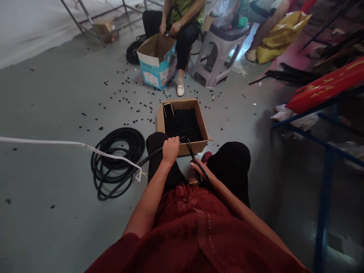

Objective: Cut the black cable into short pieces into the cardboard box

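A: what's the left hand [170, 149] on?

B: black rubber tube [150, 157]. Matte, smooth, round section. Hand closed in a full fist around it, the end sticking out past the thumb, over the corner of a cardboard box [182, 103].

A: right hand [198, 169]?

B: fingers curled around black-handled scissors [190, 151], blades up, just beside the tube end. Firm hold on the handles. Can't tell how far the blades are open.

A: where's the tube come from?

B: loose coil of the same tube [118, 163] on the grey floor [42, 94], left of the knees. Thin white cord [71, 143] lies across it.

A: box?

B: open-top corrugated box, right against the knees, filled with short black pieces [182, 125]. Rough, pebbly heap. Same pieces scattered over the floor past the box.

A: anything else close?

B: seated co-worker ahead, hands [170, 28] at lap height behind a blue-and-white carton [157, 62]. Grey plastic stool [218, 53] beside them. Blue steel rack [327, 159] on the right, well apart.
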Tool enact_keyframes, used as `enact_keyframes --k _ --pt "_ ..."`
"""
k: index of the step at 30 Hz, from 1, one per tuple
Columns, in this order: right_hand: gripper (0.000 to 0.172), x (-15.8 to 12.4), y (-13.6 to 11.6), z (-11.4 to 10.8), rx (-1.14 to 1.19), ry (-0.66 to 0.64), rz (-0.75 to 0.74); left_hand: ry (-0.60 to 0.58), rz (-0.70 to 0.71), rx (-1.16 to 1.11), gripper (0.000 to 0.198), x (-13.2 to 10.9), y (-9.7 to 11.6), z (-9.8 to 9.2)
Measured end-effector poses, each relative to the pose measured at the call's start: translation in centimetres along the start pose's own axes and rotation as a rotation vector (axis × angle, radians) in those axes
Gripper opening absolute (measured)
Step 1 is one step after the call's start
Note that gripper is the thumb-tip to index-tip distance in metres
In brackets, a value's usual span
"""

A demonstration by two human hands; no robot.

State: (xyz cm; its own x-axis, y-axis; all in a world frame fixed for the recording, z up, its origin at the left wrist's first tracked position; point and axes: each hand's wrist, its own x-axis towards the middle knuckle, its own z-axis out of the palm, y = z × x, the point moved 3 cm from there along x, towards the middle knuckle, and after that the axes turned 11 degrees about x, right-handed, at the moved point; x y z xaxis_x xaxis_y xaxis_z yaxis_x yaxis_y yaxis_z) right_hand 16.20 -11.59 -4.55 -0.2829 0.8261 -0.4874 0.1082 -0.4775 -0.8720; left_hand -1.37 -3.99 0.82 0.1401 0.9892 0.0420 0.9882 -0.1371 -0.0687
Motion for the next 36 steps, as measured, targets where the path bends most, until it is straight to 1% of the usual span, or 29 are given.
enact_keyframes --k 5,9,13,16,20,24,28,30,34,36 --pt "0.044 0.2 0.3 0.3 -0.012 0.008 0.001 0.001 0.023 -0.009 0.037 -0.2 0.1 0.1" --pt "0.044 0.3 0.4 0.3 -0.013 -0.014 0.027 0.0 0.039 -0.004 0.038 -0.5 0.4 -0.1" --pt "0.045 0.3 0.4 0.3 -0.025 -0.017 0.05 -0.03 0.032 0.007 0.04 -1.0 0.2 -1.0" --pt "0.043 0.1 0.2 0.4 -0.023 -0.005 0.038 -0.09 -0.004 -0.015 0.04 -1.3 -0.5 -1.9" --pt "0.044 -0.2 0.1 0.6 0.004 0.006 0.04 -0.2 -0.058 -0.077 0.032 -1.2 -1.8 -2.6" --pt "0.046 -0.3 -0.1 0.6 -0.002 0.005 0.061 -0.276 -0.055 -0.199 0.03 -0.8 -2.7 -2.2" --pt "0.047 -0.4 -0.4 0.6 -0.011 0.003 0.045 -0.286 -0.064 -0.431 0.038 -0.8 -3.1 -1.7" --pt "0.047 -0.5 -0.4 0.6 -0.021 -0.004 0.027 -0.307 -0.076 -0.507 0.041 -0.8 -3.1 -1.5" --pt "0.044 -0.5 -0.5 0.5 -0.041 -0.018 0.008 -0.325 -0.15 -0.54 0.041 -0.8 -3.1 -1.5" --pt "0.043 -0.4 -0.5 0.5 -0.051 -0.015 0.015 -0.313 -0.137 -0.513 0.035 -0.7 -3.1 -1.7"
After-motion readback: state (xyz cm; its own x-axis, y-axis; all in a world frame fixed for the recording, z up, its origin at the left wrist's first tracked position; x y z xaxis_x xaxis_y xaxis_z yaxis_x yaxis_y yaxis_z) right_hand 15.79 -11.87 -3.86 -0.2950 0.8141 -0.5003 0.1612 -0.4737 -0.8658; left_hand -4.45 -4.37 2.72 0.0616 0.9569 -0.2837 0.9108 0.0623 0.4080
